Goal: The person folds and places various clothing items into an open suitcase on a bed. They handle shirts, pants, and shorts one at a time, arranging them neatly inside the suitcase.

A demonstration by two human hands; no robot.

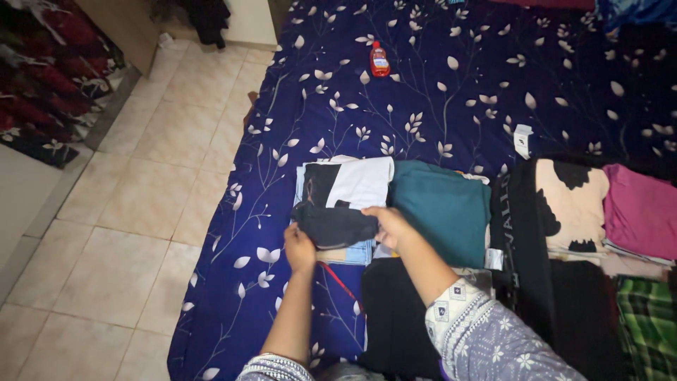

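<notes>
left hand [299, 248] and right hand [390, 224] both gripping dark folded garment [335, 224] | red bottle [379, 60], white box [522, 140] lying on navy leaf-print bedsheet [423, 99] | beige tile floor [127, 212]

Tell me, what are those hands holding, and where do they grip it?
Both hands hold a small dark folded garment: the left hand at its lower left edge, the right hand at its right end.

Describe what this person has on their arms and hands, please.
Both hands, left hand and right hand, are bare, with no gloves. The forearms are uncovered; pale lilac-grey sleeves with small white flower and diamond prints end near the elbows.
</notes>
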